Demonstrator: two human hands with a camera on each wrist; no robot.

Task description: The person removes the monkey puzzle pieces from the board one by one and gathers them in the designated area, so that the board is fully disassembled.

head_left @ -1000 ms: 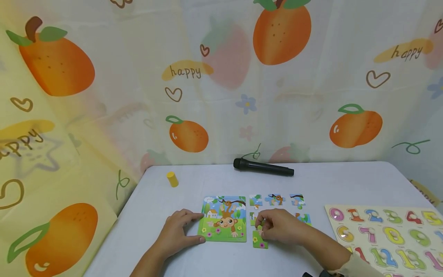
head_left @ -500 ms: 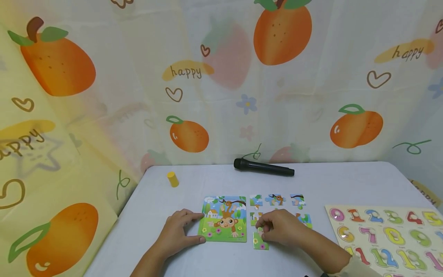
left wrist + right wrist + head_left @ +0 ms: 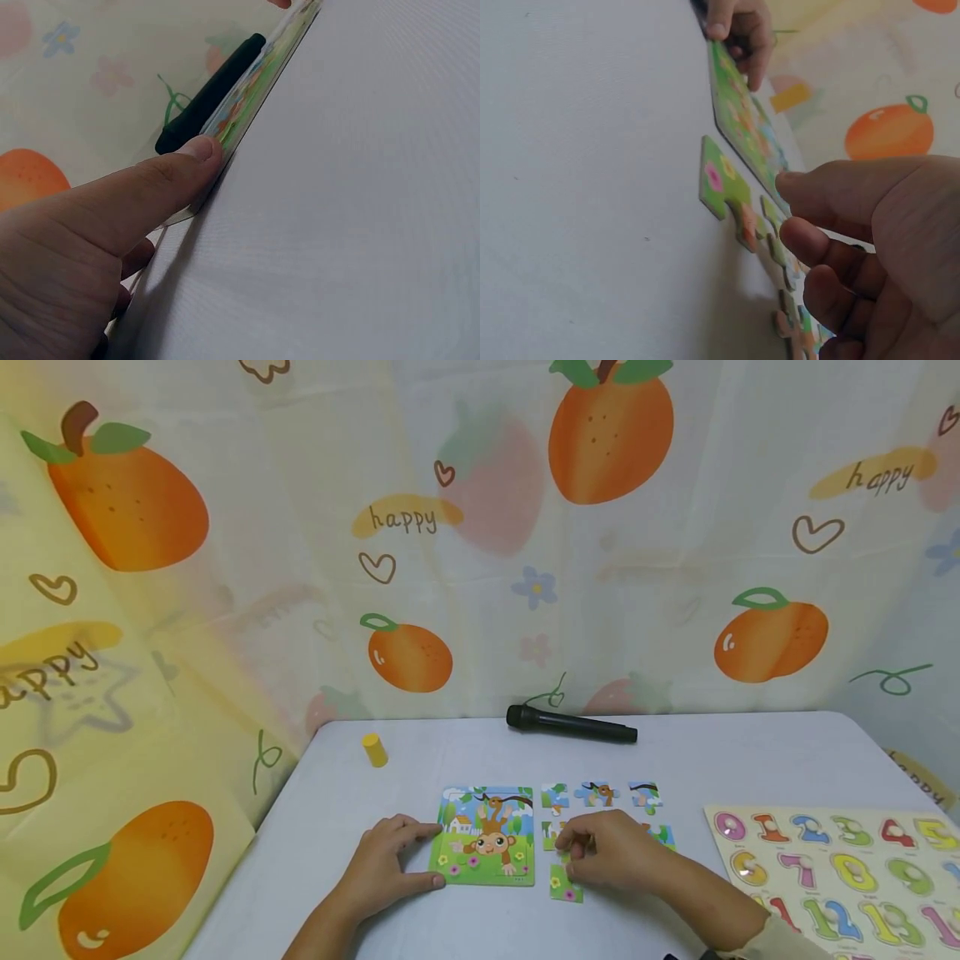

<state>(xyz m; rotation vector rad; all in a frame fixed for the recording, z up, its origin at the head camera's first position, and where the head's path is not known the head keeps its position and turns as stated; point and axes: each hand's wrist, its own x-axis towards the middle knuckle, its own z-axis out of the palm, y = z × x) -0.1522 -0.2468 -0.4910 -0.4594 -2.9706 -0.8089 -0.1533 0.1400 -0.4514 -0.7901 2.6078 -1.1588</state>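
Observation:
A square monkey picture puzzle (image 3: pixel 483 839) lies flat on the white table. My left hand (image 3: pixel 386 868) rests at its left side, thumb and index finger touching the edge; the left wrist view has the thumb (image 3: pixel 191 161) on the board's rim. Just right of the board lies a loose green puzzle piece (image 3: pixel 561 887) with flowers. Over it hovers my right hand (image 3: pixel 611 856), fingers loosely bent. In the right wrist view, nothing sits between the thumb and fingers, and the flowered piece (image 3: pixel 720 176) lies on the table. My right hand hides some pieces behind it.
Several other loose pieces, such as a branch piece (image 3: pixel 643 794), lie in rows beyond my right hand. A number board (image 3: pixel 840 860) occupies the right side. At the back are a black microphone (image 3: pixel 573 724) and a yellow cylinder (image 3: pixel 374 750).
The flowered piece has shifted slightly toward me and to the right. My right thumb and fingers have come a little away from it. The left hand keeps its place.

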